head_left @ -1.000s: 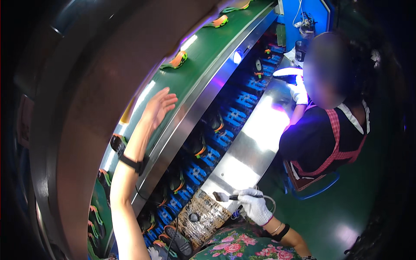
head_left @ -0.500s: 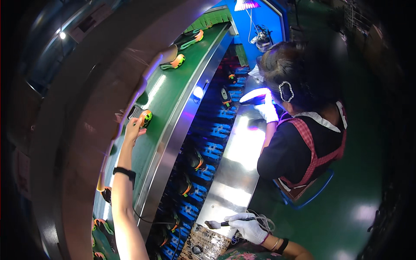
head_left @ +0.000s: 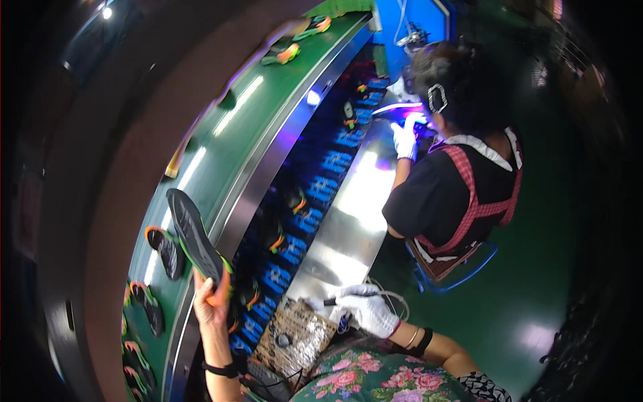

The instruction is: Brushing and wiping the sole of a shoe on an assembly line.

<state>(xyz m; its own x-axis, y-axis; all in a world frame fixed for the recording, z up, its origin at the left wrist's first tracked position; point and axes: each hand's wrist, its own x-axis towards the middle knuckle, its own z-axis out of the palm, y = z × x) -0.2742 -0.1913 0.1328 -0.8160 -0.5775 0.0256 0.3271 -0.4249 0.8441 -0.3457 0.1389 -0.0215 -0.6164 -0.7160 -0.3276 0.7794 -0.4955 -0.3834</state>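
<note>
My bare left hand (head_left: 206,305) is closed around the orange heel end of a shoe upper (head_left: 193,231), lifted above the near edge of the green belt. Its dark underside faces up and the toe points away from me. My right hand (head_left: 368,312), in a white knit glove, is closed on a dark-handled brush (head_left: 330,302). The bristle end is blurred, over the metal ledge beside a worn, wrapped board (head_left: 299,333). On that board sits a small dark round cup (head_left: 284,340).
The green conveyor belt (head_left: 231,144) carries several more shoe uppers (head_left: 165,251). Beside it a lower rack with blue holders (head_left: 321,189) bears shoes. A metal ledge (head_left: 335,258) borders it. A co-worker (head_left: 459,181) sits at the right on a blue-framed stool (head_left: 455,281), handling a lit shoe part.
My left hand has lifted the shoe upper off the belt and drawn it back toward me. The right hand with the brush has shifted slightly left and up. The whole view has moved.
</note>
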